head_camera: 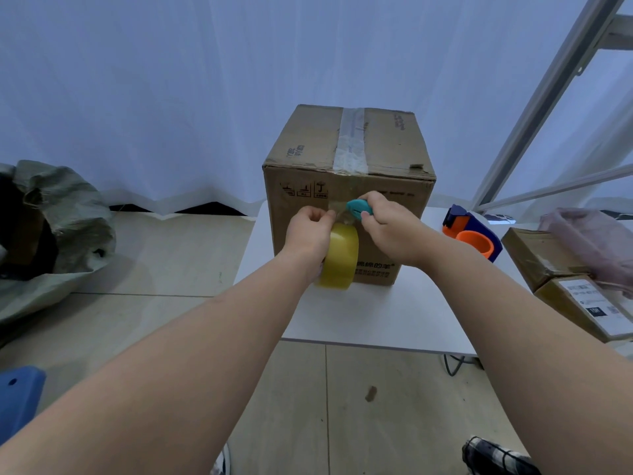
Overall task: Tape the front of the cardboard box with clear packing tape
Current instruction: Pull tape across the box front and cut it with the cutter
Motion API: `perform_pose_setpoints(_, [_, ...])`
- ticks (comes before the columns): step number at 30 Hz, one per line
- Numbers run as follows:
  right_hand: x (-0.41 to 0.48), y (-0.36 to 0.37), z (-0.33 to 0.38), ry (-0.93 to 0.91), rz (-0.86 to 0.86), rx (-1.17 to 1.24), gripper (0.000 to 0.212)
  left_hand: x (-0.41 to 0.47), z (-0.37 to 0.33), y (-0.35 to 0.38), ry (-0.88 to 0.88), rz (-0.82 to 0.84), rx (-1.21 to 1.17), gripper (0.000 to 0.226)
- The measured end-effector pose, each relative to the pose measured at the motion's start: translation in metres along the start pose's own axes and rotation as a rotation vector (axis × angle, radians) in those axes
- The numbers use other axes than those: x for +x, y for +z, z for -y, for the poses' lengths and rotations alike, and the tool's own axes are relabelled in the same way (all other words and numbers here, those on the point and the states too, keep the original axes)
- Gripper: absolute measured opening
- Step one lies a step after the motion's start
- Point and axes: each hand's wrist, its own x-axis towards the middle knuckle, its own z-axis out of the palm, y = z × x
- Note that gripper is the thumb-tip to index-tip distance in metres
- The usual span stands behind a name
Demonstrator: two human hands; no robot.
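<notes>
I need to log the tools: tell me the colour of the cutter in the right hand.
Teal. The cutter shows best in the head view, against the box.

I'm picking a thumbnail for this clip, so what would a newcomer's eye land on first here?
First, the cardboard box standing upright mid-frame on the white table, a clear tape strip already down its top seam. Next, both hands meeting on its front face: the left hand holds the yellowish tape roll, the right hand grips a teal cutter. An orange-and-blue tape dispenser sits to the right.
</notes>
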Motion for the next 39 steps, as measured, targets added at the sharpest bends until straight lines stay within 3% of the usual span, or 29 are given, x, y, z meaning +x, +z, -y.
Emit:
perform_pose_setpoints(9, [0.002, 0.004, 0.006, -0.166, -0.148, -0.236, 0.017, -0.003, 0.001, 0.004, 0.008, -0.006, 0.012, 0.017])
perform_pose_setpoints(13, [0.006, 0.011, 0.009, -0.156, -0.221, -0.293, 0.013, -0.005, 0.001, 0.000, 0.027, 0.031, 0.025, 0.019])
perform_pose_setpoints(26, [0.010, 0.025, 0.003, -0.163, -0.239, -0.369, 0.014, -0.003, 0.002, -0.006, -0.038, 0.089, -0.016, 0.009])
perform_pose_setpoints(39, [0.016, 0.025, 0.014, -0.146, -0.234, -0.596, 0.012, 0.002, 0.001, -0.002, -0.022, 0.009, -0.021, 0.006])
